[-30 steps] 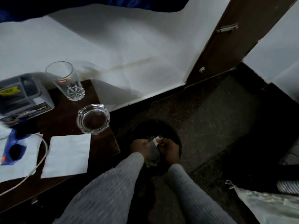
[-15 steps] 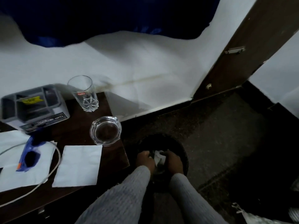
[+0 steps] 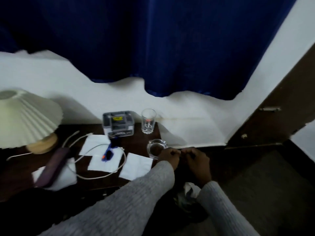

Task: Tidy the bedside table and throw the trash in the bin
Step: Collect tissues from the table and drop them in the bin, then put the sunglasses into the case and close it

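Note:
My left hand (image 3: 168, 155) and my right hand (image 3: 197, 160) hover side by side just off the right edge of the dark wooden bedside table (image 3: 134, 143). Both have curled fingers, and I see nothing in either. The left knuckles are right beside a glass ashtray (image 3: 156, 147). Below the hands, crumpled white trash (image 3: 190, 189) lies in the dark bin (image 3: 189, 210) on the floor. On the table lie white napkins (image 3: 136, 165), a blue object (image 3: 108, 153), a white cable (image 3: 102, 176) and a dark flat case (image 3: 52, 167).
A drinking glass (image 3: 148, 123) and a grey box (image 3: 118, 123) stand at the table's back edge against the white wall. A pleated lamp (image 3: 25, 120) fills the table's left end. A blue curtain (image 3: 153, 40) hangs above, and a brown door (image 3: 276, 120) stands to the right.
Both hands have come up out of the bin and no longer hold the crumpled trash, which now lies in the bin. The view has tilted up and left, showing the lamp.

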